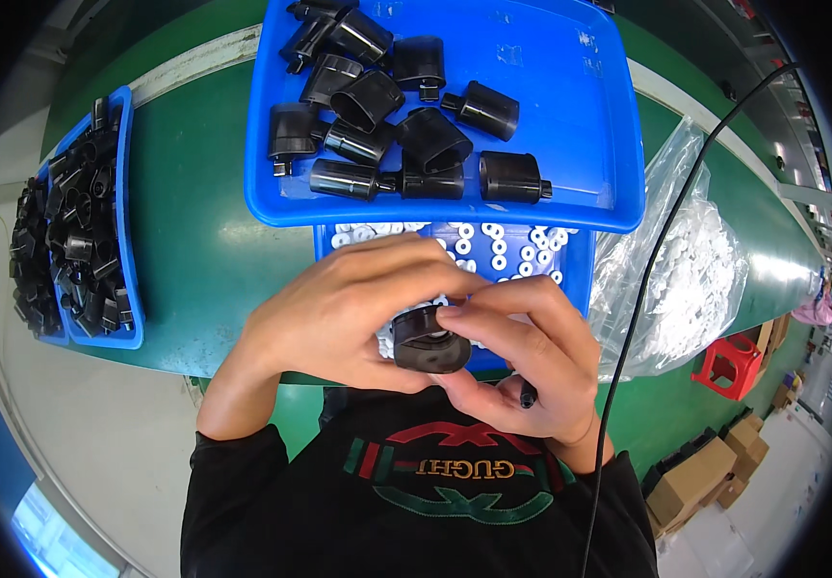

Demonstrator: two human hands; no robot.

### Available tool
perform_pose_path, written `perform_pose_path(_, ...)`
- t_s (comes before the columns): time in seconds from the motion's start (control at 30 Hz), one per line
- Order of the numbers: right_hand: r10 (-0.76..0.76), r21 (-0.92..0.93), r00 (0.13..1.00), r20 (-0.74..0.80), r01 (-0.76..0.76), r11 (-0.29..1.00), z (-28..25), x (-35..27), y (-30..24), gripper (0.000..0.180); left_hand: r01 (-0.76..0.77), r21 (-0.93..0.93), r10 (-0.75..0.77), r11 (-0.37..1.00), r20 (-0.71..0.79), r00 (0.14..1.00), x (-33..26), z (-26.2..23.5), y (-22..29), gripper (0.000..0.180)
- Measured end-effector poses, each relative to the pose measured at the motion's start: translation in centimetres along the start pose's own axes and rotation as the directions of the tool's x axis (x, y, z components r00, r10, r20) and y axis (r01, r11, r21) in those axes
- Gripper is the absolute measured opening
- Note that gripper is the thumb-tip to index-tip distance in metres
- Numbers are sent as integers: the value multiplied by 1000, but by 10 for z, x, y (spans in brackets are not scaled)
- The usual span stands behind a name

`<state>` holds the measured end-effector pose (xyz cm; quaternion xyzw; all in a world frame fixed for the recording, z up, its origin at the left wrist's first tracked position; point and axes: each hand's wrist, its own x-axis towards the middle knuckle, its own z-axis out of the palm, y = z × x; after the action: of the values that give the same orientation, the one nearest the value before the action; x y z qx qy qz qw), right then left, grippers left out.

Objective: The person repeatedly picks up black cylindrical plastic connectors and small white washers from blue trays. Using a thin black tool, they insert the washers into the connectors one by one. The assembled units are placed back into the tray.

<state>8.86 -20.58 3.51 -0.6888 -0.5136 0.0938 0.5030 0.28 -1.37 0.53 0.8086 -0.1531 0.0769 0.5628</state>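
Both hands meet close to my chest around one black plastic cup-shaped part (pixel 426 342). My left hand (pixel 339 308) wraps over its left side and top. My right hand (pixel 522 356) cradles it from below and the right, thumb and forefinger pinching at its open rim; a thin dark stick (pixel 528 393) pokes out under that hand's fingers. Just beyond the hands lies a small blue tray (pixel 578 260) of several white rings (pixel 498 246). Above that tray sits a larger blue tray (pixel 570 116) holding several black parts (pixel 387 106) of the same kind.
A green work surface (pixel 195 241) runs under the trays. At the left stands another blue bin (pixel 127 193) heaped with black parts. A clear bag of white pieces (pixel 695 279) lies at the right, crossed by a black cable (pixel 647 279). A red stool (pixel 729 361) and cardboard boxes (pixel 695 477) stand on the floor at right.
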Motion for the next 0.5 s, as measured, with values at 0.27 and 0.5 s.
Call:
perform_pose_path(0.27, -52, 414, 998, -43, 65, 908, -28, 0, -1, 31, 29, -23, -30, 999, -64, 997, -2, 8, 0, 27)
perform_pose_path(0.5, -151, 849, 977, -150, 206, 487, -20, 42, -9, 9, 122, 35, -118, 992, -91, 989, -1, 13, 4, 21)
